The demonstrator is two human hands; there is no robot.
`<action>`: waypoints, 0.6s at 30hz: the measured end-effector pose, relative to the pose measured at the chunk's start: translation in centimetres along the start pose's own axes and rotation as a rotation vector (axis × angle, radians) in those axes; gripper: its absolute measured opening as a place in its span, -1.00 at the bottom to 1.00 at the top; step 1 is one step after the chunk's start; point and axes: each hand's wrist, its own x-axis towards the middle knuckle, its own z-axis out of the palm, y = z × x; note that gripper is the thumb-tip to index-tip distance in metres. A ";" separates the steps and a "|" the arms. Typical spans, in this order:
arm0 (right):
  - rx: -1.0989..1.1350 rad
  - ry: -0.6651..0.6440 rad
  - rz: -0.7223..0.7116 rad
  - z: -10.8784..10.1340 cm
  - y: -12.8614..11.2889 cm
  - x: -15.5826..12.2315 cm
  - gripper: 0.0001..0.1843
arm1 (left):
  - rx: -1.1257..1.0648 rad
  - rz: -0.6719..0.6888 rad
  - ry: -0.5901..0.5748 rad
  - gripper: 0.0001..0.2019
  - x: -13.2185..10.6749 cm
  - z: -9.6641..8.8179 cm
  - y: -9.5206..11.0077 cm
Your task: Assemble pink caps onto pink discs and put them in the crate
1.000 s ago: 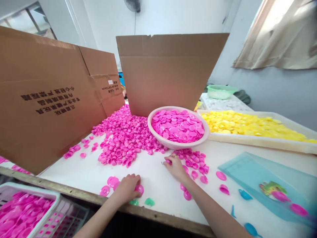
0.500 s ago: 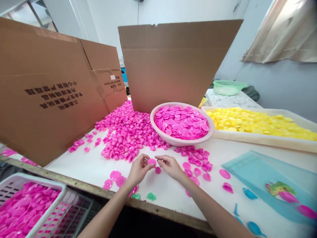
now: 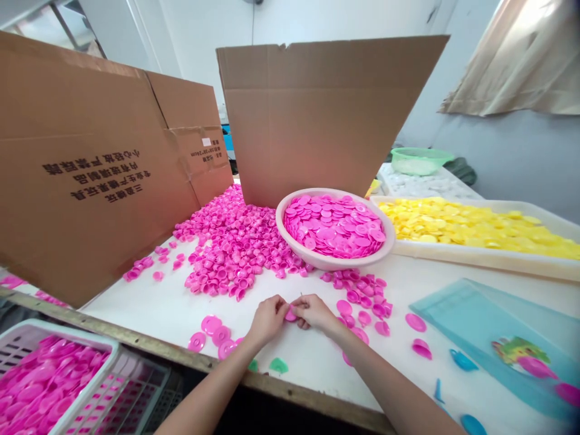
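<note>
broadly, a white flat-topped table [image 3: 163,314] with a worn wooden near edge [image 3: 308,396] fills the room's near part; pale painted walls [image 3: 339,18] rise behind, and a beige cloth curtain [image 3: 512,72] hangs at the far right. a brown printed cardboard box [image 3: 90,121] stands on the left, a plain brown cardboard panel [image 3: 317,127] at the far middle. small glossy pink plastic cups [image 3: 244,241] lie heaped left of a round pale pink plastic basin [image 3: 335,262] full of flat pink discs [image 3: 333,223]; farther right sits a long white plastic tray [image 3: 475,256] of yellow pieces [image 3: 466,226]. near the middle, a small pink plastic piece [image 3: 290,315] is between both hands' fingertips: the left hand [image 3: 268,320] pinches its left side, the right hand [image 3: 315,312] its right, other fingers curled in.
</note>
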 end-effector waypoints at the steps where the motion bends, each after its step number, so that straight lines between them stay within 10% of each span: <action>1: -0.017 -0.011 0.004 0.0 -0.1 -0.1 -0.90 | 0.021 -0.007 -0.043 -0.77 0.2 -0.2 0.2; 11: 0.008 -0.042 0.016 -0.6 0.5 0.3 -0.87 | 0.161 0.047 -0.251 -0.71 2.0 -1.1 0.9; 18: 0.048 -0.084 0.051 -0.1 0.2 0.5 -0.96 | 0.419 0.048 0.132 -0.68 2.9 1.3 2.9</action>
